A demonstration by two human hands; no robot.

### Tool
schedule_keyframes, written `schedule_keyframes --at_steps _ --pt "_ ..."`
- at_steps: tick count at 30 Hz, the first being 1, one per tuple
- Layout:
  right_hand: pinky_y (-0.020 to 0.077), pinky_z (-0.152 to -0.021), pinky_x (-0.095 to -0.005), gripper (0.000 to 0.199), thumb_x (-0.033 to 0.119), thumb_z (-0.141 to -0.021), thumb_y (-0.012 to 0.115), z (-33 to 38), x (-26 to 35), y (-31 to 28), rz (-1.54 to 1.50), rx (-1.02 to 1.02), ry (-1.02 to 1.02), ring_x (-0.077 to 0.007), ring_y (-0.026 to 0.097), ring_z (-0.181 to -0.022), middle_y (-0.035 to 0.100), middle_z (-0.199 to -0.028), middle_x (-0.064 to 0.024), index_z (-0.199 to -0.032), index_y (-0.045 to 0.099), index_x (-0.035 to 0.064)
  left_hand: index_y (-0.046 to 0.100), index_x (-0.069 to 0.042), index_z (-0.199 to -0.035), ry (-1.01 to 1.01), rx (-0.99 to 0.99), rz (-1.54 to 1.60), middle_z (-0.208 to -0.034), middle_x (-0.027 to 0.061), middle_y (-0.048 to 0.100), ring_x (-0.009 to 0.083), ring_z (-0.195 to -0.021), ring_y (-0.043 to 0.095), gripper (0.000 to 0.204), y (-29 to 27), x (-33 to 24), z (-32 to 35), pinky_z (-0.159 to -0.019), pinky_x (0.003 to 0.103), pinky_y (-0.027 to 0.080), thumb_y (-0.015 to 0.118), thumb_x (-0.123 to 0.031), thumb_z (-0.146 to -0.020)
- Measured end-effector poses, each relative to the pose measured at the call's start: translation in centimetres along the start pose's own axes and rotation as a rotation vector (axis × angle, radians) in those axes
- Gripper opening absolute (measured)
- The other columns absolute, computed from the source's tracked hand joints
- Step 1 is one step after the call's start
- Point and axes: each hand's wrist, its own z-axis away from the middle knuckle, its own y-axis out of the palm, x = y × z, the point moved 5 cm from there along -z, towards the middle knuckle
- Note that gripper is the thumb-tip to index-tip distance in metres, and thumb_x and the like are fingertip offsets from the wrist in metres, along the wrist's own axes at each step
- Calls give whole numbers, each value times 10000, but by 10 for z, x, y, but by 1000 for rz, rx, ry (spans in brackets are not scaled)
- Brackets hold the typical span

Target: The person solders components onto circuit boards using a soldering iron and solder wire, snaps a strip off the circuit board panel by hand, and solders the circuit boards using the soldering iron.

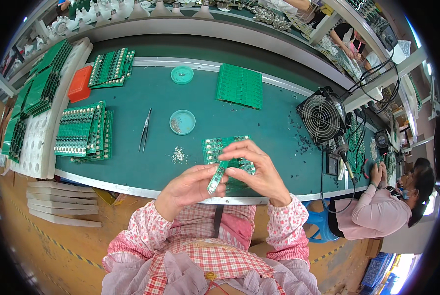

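Note:
Between my two hands, just above the near edge of the green-topped bench, is a small narrow green circuit board. My left hand pinches its lower part between thumb and fingers. From the other side my right hand grips its upper end, with the index finger bent over the top. Beneath my hands lies a larger circuit board panel, partly hidden by my right hand. A scatter of tiny pale parts lies to the left of it. Metal tweezers rest farther left.
Two round dishes, a near one with small parts and a far one, stand mid-bench. Stacked boards and a red box are at left; a board panel and fan are at right. A co-worker sits beyond.

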Motion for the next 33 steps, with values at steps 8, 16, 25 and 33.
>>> schedule_keyframes --at_steps 8,16,25,33 --pt "463 -861 -315 260 138 -793 791 5 -16 -6 -252 191 115 -178 607 -938 677 -934 -41 -1023 717 44 569 14 -1221 -119 -15 1 -1053 91 633 168 -830 637 324 6 16 1 -812 403 524 528 -243 -1027" --pt "458 -795 -292 155 124 -799 785 9 -18 -6 -267 206 144 -148 599 -854 672 -888 -38 -907 718 34 539 -1 -1238 -151 -23 15 -988 89 608 164 -804 613 362 6 25 3 -794 436 517 482 -300 -1043" --pt "470 -742 -286 125 113 -820 775 21 -33 -18 -73 -134 242 -124 601 -795 681 -849 -41 -886 718 23 503 42 -1281 227 -343 -303 -1171 155 602 221 -1035 629 489 1 -2 9 -906 392 535 394 -382 -1063" --pt "471 -734 -274 112 93 -824 767 29 -42 -14 -100 -223 293 -118 604 -792 683 -855 -37 -895 717 22 544 43 -1221 391 -502 -686 -1140 110 627 161 -1036 631 317 17 -9 9 -920 290 515 645 -42 -933"
